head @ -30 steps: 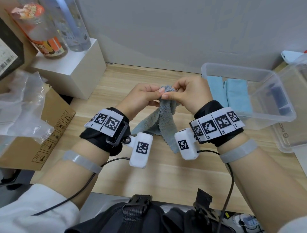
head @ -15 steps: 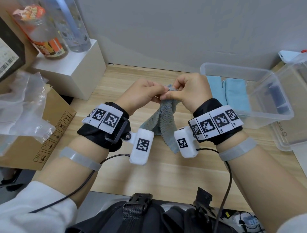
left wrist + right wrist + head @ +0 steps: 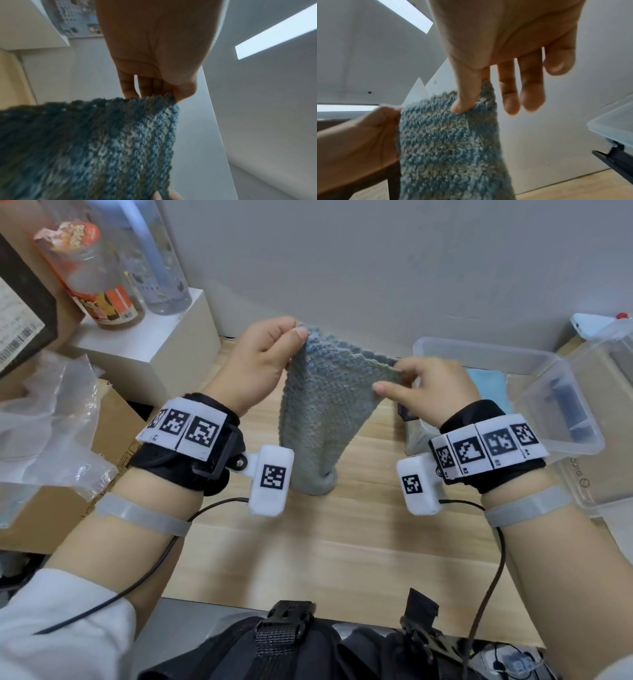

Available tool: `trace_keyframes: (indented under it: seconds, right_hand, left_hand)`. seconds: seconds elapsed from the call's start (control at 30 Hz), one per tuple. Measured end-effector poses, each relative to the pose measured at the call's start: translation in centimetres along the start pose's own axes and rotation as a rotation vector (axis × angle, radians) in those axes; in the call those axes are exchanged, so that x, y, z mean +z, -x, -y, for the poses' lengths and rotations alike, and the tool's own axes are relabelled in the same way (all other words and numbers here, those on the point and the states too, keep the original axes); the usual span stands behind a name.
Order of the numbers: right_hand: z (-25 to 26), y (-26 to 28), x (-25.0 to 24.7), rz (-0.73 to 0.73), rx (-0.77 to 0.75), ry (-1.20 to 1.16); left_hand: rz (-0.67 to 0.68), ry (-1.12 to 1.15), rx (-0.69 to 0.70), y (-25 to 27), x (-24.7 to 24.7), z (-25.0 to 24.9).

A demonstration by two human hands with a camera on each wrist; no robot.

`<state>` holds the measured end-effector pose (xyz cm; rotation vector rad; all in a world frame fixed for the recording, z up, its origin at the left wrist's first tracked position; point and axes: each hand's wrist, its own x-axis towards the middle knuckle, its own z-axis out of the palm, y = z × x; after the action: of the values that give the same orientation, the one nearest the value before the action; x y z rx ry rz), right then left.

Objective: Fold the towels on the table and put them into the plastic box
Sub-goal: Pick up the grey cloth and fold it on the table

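A grey-blue fluffy towel [image 3: 322, 412] hangs in the air over the wooden table [image 3: 342, 542], its lower end drooping to the tabletop. My left hand [image 3: 263, 361] pinches its upper left corner between thumb and fingers. My right hand [image 3: 428, 392] pinches the upper right corner, with the other fingers loosely spread. The left wrist view shows the towel [image 3: 102, 142] held under the left hand [image 3: 154, 54]. In the right wrist view the thumb [image 3: 464, 97] presses on the towel [image 3: 450, 142]. The clear plastic box [image 3: 534, 392] stands at the right with light blue folded towels [image 3: 489, 388] inside.
A white block [image 3: 150, 337] with bottles [image 3: 102, 275] on it stands at the back left. A cardboard box [image 3: 85, 474] and crumpled plastic wrap [image 3: 44, 419] lie at the left. A second clear container [image 3: 609, 419] sits at the far right edge.
Both hands have lifted and moved apart along the towel's top edge, spreading it from a bunched strip into a wider hanging sheet.
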<state>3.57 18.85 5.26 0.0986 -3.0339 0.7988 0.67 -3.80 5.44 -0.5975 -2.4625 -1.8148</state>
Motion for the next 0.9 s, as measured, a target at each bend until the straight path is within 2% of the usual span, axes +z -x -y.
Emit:
trace_keyframes:
  seconds: [0.07, 0.17, 0.27, 0.37, 0.53, 0.73, 0.9]
  right_hand:
    - [0.5, -0.1, -0.2, -0.116, -0.048, -0.084]
    - [1.4, -0.3, -0.1, -0.17, -0.073, -0.275]
    - [2.6, -0.3, -1.0, -0.267, -0.14, -0.485]
    - [3.6, -0.7, -2.1, -0.342, -0.24, -0.556]
    - [3.0, -1.4, -1.5, -0.237, -0.15, -0.454]
    - [3.3, -0.7, -2.4, -0.086, -0.168, -0.683]
    - [3.8, -0.8, -3.5, -0.066, -0.221, -0.906]
  left_hand:
    - [-0.059, 0.074, -0.03, 0.1, -0.4, 0.6]
    - [-0.108, 0.129, -0.058, 0.5, -1.0, 1.1]
    - [-0.133, 0.201, 0.006, 0.8, -1.7, 0.2]
    - [-0.143, 0.246, 0.054, 0.5, -2.2, -0.8]
    - [-0.116, 0.211, -0.083, 0.5, -1.7, 0.8]
    - [-0.064, 0.261, -0.102, 0.7, -2.0, 0.3]
    - [0.006, 0.4, -0.088, -0.3, -2.7, -0.2]
